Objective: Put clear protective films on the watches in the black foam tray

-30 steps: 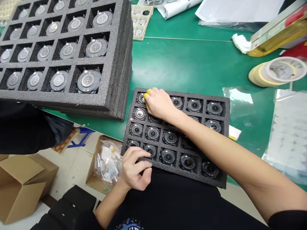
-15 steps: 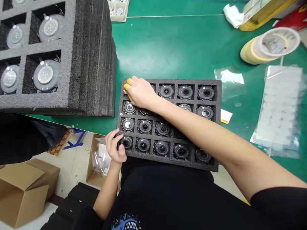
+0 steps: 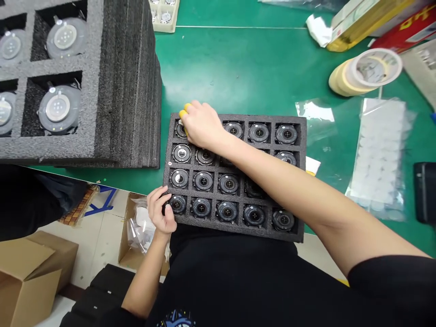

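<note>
A dark grey foam tray [image 3: 235, 234] lies at the table's front edge, its square pockets holding round black watch bodies [image 3: 203, 180] with their backs up. My right hand [image 3: 202, 125] reaches across to the far left corner, closed over the pocket there, with yellow finger cots on its fingertips. A small pale bit shows by those fingertips; what they pinch is hidden. Part of a watch body [image 3: 180, 130] shows under them. My left hand [image 3: 161, 211] is at the tray's near left corner, its fingers apart and loosely curved against the edge. My right forearm covers several pockets.
A tall stack of foam trays [image 3: 132, 91] with more watch bodies stands at left. To the right are tape rolls [image 3: 366, 72], a plastic-wrapped white sheet [image 3: 379, 150], a black object [image 3: 425, 190] and a yellow box [image 3: 361, 27]. Cardboard boxes [image 3: 44, 268] stand below the table's left side.
My right hand has lifted slightly away from the corner pocket, so more of the watch body there shows. My left hand stays at the tray's edge. The whole view has shifted a little.
</note>
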Available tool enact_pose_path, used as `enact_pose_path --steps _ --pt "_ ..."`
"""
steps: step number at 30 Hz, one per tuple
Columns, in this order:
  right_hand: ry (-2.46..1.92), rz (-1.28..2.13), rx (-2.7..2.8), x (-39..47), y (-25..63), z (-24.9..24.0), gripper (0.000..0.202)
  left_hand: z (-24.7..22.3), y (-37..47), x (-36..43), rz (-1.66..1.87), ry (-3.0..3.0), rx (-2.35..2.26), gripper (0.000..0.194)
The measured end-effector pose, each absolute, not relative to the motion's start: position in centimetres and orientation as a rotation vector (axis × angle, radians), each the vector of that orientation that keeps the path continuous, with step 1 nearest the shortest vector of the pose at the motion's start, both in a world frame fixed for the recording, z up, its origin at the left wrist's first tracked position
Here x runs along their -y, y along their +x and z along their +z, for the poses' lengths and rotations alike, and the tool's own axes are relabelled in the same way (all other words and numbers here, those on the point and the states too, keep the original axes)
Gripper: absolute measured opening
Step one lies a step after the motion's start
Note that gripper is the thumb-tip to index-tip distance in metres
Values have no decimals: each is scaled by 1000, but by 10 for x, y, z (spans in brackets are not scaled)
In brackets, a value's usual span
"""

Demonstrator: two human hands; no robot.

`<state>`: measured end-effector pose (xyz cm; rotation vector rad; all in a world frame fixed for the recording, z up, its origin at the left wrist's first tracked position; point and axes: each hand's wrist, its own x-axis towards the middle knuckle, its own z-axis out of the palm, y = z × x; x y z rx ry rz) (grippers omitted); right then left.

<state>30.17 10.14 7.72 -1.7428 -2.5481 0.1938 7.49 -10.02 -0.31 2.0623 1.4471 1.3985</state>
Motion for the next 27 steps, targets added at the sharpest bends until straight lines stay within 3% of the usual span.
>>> enact_pose_path --steps 6,21,27 --pt "-1574 268 2676 -92 302 78 39 -4 75 101 1429 2049 -1463 24" --pt "-1664 107 2576 -94 299 72 37 -6 68 100 1367 2109 -1416 21" --pt "-1619 131 2627 -83 305 70 33 -11 78 103 1516 1988 -1476 24"
